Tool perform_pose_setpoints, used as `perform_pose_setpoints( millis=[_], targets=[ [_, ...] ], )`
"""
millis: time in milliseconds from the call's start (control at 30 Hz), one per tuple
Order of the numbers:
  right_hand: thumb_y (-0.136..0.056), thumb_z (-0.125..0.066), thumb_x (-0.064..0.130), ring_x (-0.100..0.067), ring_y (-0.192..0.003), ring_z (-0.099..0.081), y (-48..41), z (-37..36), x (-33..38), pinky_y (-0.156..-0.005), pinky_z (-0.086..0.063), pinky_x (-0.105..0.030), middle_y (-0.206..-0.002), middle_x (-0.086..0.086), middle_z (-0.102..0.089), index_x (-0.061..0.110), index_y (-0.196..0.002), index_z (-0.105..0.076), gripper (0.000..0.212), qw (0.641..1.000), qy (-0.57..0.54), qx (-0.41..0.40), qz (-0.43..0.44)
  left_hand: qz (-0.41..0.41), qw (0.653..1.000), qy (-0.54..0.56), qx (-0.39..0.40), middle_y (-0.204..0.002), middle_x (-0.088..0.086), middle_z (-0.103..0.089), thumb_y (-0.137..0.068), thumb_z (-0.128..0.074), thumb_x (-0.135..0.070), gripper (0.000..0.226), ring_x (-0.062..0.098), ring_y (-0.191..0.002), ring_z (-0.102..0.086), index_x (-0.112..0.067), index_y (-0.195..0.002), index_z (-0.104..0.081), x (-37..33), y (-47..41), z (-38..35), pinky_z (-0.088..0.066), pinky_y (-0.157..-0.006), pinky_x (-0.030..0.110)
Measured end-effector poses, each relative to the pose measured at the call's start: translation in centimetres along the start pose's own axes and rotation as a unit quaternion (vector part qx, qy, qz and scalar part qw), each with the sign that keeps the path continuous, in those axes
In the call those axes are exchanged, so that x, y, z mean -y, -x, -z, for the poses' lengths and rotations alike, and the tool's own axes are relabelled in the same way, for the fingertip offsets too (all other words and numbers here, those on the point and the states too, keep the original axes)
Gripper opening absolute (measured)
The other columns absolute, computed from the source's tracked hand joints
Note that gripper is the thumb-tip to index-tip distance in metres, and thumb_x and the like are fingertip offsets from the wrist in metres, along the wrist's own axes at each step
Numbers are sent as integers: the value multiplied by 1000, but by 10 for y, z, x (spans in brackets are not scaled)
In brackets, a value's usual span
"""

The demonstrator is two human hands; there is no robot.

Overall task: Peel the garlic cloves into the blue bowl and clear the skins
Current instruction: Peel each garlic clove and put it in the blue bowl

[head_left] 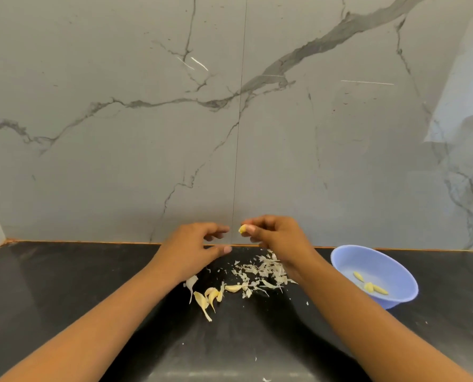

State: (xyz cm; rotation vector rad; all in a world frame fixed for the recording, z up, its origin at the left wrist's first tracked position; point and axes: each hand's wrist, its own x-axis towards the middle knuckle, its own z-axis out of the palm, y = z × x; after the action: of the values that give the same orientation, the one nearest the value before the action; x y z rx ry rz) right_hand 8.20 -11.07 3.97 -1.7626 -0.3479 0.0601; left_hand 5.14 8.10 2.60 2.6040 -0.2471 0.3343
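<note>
Fingers and thumb of the right hand are curled tight and pinch a small yellowish clove, held in the air above the back edge of the counter. The clove's tip pokes out to the left, toward the left hand, which hovers just beside it without touching. That left hand holds nothing: its fingers are loosely bent, with index finger and thumb spread apart, the gap facing the clove. Both bare forearms reach in from the bottom corners. Below the hands, a scattered pile of pale, papery skins lies on the dark, glossy counter, partly under the right wrist. Just left of the pile, near the left wrist, several unpeeled cloves lie close together, cream-coloured with pointed tails. To the right of the right forearm, a blue bowl stands on the counter near the back; a few peeled cloves rest in its bottom. Tiny skin flecks dot the counter nearer the viewer. Behind everything rises a grey marble wall with dark veins.
</note>
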Motion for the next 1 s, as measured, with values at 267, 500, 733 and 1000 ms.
perform_pose_setpoints(
  millis=[267,500,733,1000],
  targets=[
    [-87,-66,9,-8,-66,-63,7,-10,0,-62,-45,-22,-72,3,-70,16,-93,-61,11,976,-183,31,-112,-9,959,256,-123,-84,-16,-75,-73,-75,-34,19,3,-83,-68,-33,-92,-76,-14,6,-7,-54,-79,25],
    [-88,-65,16,-8,-80,-65,12,-15,1,-70,-44,-25,-79,7,-70,20,-87,-67,4,989,-122,41,-75,-31,944,284,-165,-81,-16,-75,-73,-77,-28,16,-2,-80,-70,-30,-88,-75,-21,10,-8,-51,-70,9],
    [-88,-66,20,-8,-76,-66,12,-8,6,-71,-48,-26,-88,1,-75,19,-85,-72,7,992,-107,33,-66,-18,946,265,-185,-75,-10,-75,-78,-77,-15,14,1,-72,-71,-22,-90,-76,-21,9,-9,-52,-67,10],
    [-88,-66,18,-6,-68,-67,9,-6,7,-77,-52,-31,-81,1,-75,15,-84,-71,7,993,-87,37,-68,-62,960,184,-202,-79,-12,-74,-78,-78,-16,19,-3,-71,-69,-20,-96,-76,-22,10,-9,-55,-67,12]
  ],
)
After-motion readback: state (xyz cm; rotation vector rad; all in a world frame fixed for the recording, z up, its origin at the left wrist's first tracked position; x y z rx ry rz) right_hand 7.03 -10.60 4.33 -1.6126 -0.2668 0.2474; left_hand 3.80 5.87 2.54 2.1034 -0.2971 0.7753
